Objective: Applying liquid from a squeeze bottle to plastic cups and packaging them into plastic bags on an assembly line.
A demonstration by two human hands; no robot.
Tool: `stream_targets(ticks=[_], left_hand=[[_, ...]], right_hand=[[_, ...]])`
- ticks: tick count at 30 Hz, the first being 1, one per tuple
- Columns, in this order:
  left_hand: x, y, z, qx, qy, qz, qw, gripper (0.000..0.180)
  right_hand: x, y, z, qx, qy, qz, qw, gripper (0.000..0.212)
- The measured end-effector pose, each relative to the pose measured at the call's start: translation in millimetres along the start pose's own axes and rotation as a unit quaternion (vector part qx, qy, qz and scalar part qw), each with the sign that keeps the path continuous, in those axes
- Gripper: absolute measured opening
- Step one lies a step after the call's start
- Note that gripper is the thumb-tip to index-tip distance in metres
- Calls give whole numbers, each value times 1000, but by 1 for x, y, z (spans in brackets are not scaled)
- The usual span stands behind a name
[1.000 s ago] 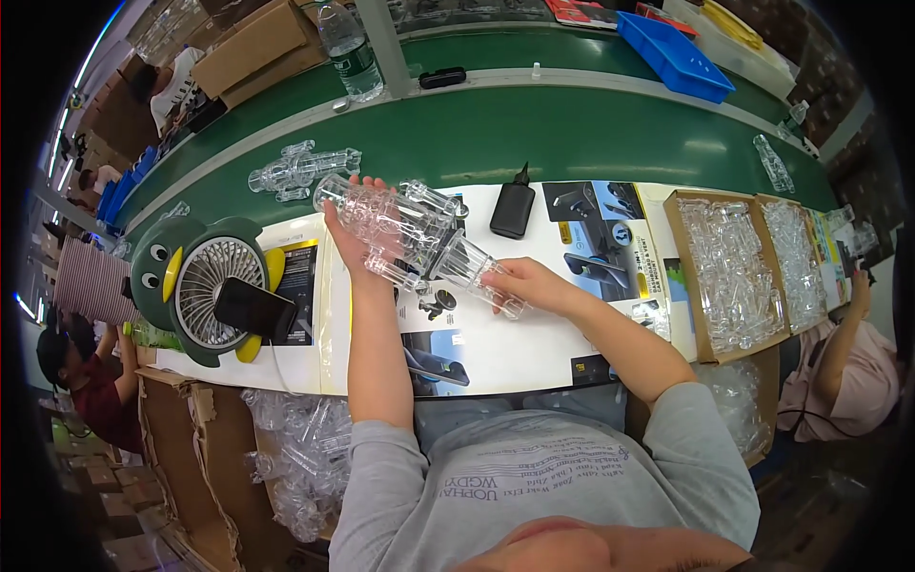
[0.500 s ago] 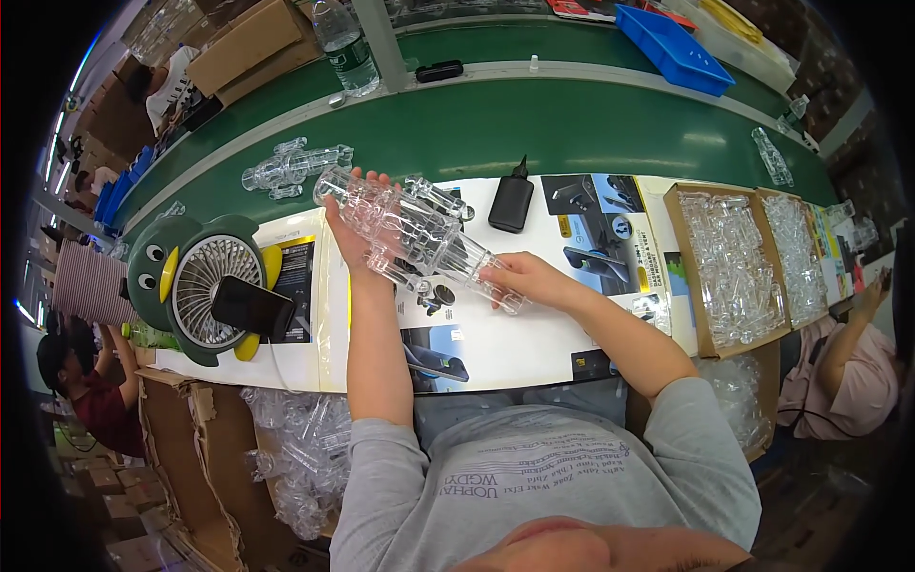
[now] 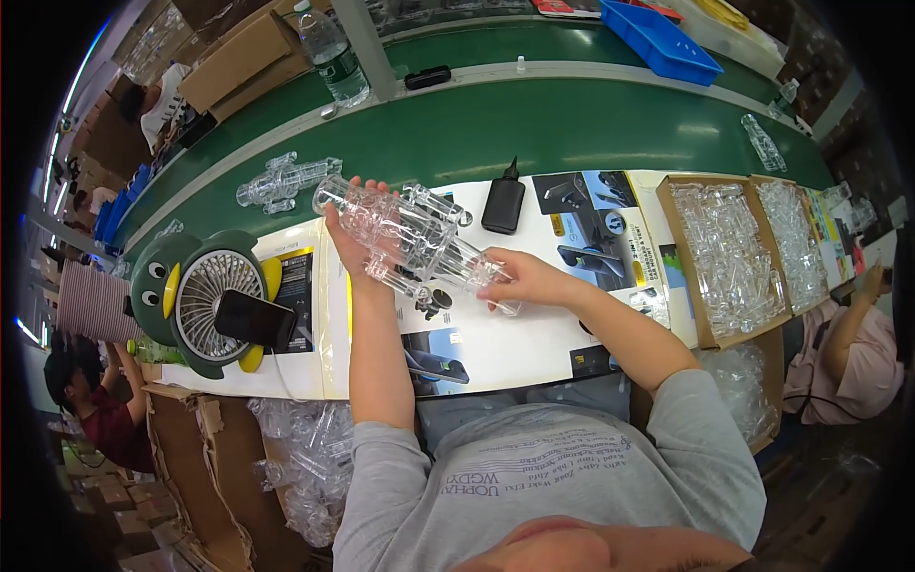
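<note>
A clear, rocket-shaped piece [image 3: 419, 229] with a tube at each side lies slantwise in both my hands, over the white board. My left hand [image 3: 353, 246] cradles its wide upper-left end, thumb and fingers wrapped around it. At the narrow lower-right end, my right hand [image 3: 526, 277] pinches the tube between thumb and fingers. A similar clear piece [image 3: 310, 174] lies on the green bench, beyond my left hand. Just behind the held piece, a black bottle [image 3: 503, 202] with a pointed nozzle rests on the board's far edge.
To the left stands a green penguin-shaped fan [image 3: 219, 297] with a black phone [image 3: 255, 319] leaning on it. Boxes of small clear parts [image 3: 729, 262] sit at the right. Bagged clear pieces [image 3: 310, 458] fill a carton below the table. Other people work at both sides.
The whole view has shifted slightly. Both hands keep their hold on the clear piece, with hardly any visible movement of it.
</note>
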State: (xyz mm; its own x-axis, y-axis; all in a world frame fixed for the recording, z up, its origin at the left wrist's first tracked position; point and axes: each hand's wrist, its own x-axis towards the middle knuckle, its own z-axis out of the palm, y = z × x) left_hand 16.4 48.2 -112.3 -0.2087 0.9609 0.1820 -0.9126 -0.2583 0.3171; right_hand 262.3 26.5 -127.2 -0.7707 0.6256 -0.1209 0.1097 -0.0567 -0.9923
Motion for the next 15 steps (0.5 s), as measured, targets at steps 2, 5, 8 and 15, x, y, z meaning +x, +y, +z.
stream_targets(ticks=[2, 5, 8, 15], left_hand=[[-6, 2, 16, 17, 0, -2, 1000, 48], [-26, -4, 55, 113, -65, 34, 991, 49], [-53, -2, 90, 320, -171, 109, 925, 54], [-91, -13, 161, 374, -358, 128, 846, 66]], right_hand=[[-8, -15, 1, -120, 18, -24, 992, 56], [-12, -24, 4, -281, 72, -60, 955, 70], [-11, -14, 14, -319, 99, -63, 941, 77], [-15, 2, 23, -203, 110, -257, 938, 70]])
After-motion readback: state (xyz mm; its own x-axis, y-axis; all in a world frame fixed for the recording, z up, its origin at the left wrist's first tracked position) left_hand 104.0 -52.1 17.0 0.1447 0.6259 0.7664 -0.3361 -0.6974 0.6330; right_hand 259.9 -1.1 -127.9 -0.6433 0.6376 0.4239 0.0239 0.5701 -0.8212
